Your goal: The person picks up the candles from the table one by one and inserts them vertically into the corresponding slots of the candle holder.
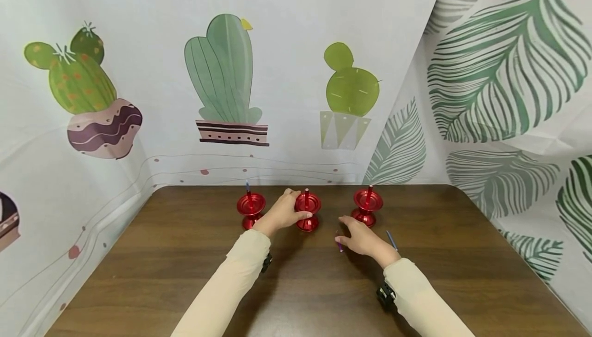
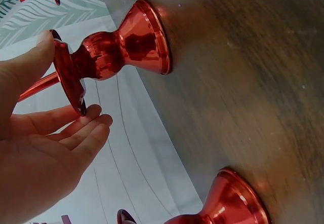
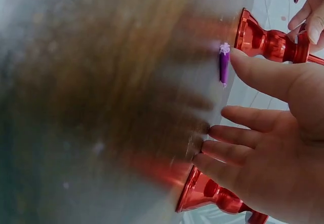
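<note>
My left hand [image 1: 280,214] holds the middle red metallic candle holder [image 1: 308,223] by its dish, thumb on one side of the rim and fingers on the other. This holder stands upright on the table, a red tube rising from its dish. My right hand [image 1: 363,239] reaches low over the table with its fingers extended and nothing in its grasp. Beside its thumb lies a small purple candle [image 3: 224,68], its wick end showing in the right wrist view. The right fingertips come close to the base of the right red candle holder [image 1: 365,218].
To the left stands another red candle holder [image 1: 251,206] with a thin blue candle [image 1: 247,188] upright in its tube. A second blue candle [image 1: 392,240] lies on the brown table [image 1: 305,296], right of my right hand. A printed cloth [image 1: 287,70] hangs behind the table.
</note>
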Available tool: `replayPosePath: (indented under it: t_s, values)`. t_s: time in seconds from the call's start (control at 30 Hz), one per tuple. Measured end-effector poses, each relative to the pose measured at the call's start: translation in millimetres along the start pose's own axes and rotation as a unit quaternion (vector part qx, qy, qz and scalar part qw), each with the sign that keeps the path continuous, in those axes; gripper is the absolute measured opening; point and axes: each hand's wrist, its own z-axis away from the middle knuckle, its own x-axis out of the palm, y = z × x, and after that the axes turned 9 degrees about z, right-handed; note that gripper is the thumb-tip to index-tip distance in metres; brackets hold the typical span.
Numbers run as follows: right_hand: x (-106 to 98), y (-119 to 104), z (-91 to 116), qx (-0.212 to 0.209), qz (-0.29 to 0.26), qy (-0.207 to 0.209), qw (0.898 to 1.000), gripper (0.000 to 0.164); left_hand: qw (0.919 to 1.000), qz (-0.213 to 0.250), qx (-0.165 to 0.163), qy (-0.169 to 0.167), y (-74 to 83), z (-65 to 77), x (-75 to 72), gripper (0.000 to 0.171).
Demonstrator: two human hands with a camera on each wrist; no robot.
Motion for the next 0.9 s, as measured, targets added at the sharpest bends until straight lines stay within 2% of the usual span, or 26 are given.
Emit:
replayPosePath:
  t_s: [0.13,0.43,0.6,0.73,0.9]
  values:
    - [2,-2,1,0.011,0.015,-0.028,0.999,0.054,1.0,0.001,-0.006,-0.001,-1.1,-0.1,-0.6,0.069]
    - [7,-11,0,0.011,0.046,0.047,0.998,0.018,1.0,0.004,-0.001,0.0,-0.4,1.1,-0.6,0.068]
    - [9,-16,-3,0.021,0.093,0.068,0.993,0.021,1.0,0.002,0.006,0.003,1.6,2.2,-1.8,0.067]
    - [9,-19,-5,0.025,0.119,0.068,0.99,0.022,1.0,0.004,0.007,0.005,1.7,2.3,-1.7,0.066]
    - [6,-19,-8,0.017,0.111,0.09,0.99,0.019,1.0,-0.002,0.005,0.002,0.7,2.8,-0.7,0.067]
